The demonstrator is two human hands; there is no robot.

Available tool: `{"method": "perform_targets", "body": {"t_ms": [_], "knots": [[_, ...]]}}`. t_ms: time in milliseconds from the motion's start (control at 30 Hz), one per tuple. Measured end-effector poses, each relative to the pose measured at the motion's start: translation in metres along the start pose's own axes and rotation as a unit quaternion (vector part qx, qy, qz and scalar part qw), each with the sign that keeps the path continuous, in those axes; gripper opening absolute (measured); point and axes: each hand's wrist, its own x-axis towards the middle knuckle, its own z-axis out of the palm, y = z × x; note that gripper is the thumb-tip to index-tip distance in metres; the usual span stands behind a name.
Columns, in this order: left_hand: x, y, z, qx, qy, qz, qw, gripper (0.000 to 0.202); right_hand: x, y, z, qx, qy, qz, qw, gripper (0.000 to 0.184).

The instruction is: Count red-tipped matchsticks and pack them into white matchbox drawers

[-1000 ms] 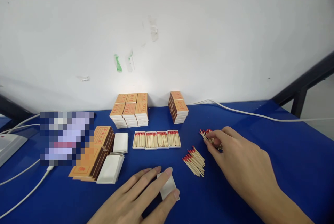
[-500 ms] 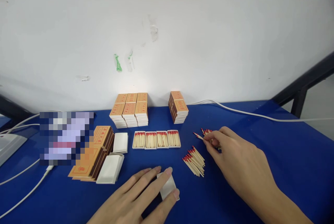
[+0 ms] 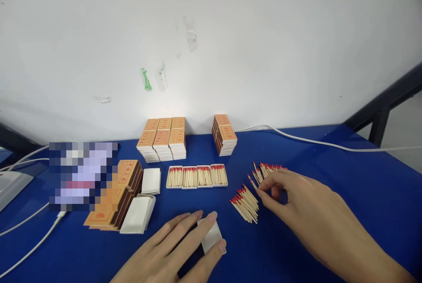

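Observation:
My left hand (image 3: pixel 178 245) lies with fingers apart over a small white matchbox tray (image 3: pixel 212 237), index finger and thumb touching it. My right hand (image 3: pixel 303 212) pinches a match (image 3: pixel 253 182), its red head pointing up and left. Just left of these fingers is a fanned bunch of matches (image 3: pixel 245 204) on the table. Another heap of matches (image 3: pixel 268 168) lies behind the right hand, which covers part of it. Beyond the left hand, several open trays full of matches (image 3: pixel 197 176) stand side by side in a row.
Stacked matchboxes (image 3: pixel 161 140) and a smaller stack (image 3: pixel 225 136) stand against the wall. Orange matchbox sleeves (image 3: pixel 114 199) and white trays (image 3: pixel 138 212) lie at left, beside a blurred-out device (image 3: pixel 84 173). White cables (image 3: pixel 306 142) cross the blue table (image 3: pixel 329 160).
My right hand has drawn back from the rear heap toward me, with a match between its fingers, uncovering more of that heap. My left hand stays on the tray.

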Motion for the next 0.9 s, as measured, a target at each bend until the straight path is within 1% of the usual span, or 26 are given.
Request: {"method": "perform_targets", "body": {"t_ms": [133, 233, 367, 600, 900], "knots": [[0.000, 0.000, 0.004, -0.015, 0.010, -0.011, 1.000, 0.050, -0.001, 0.010, -0.001, 0.014, -0.031, -0.023, 0.999, 0.015], [0.000, -0.001, 0.005, -0.015, 0.019, -0.006, 1.000, 0.050, -0.002, 0.014, 0.000, 0.034, -0.047, -0.039, 0.998, 0.019], [-0.001, 0.000, 0.002, -0.013, 0.016, -0.013, 1.000, 0.050, -0.001, 0.016, -0.001, 0.060, -0.051, -0.059, 0.995, 0.023], [-0.006, 0.001, 0.005, -0.014, 0.011, -0.014, 1.000, 0.050, 0.001, 0.020, 0.002, 0.072, -0.044, -0.074, 0.994, 0.024], [-0.004, 0.000, 0.009, -0.018, 0.017, -0.001, 1.000, 0.051, 0.002, 0.019, 0.000, 0.074, -0.031, -0.066, 0.995, 0.021]]}}
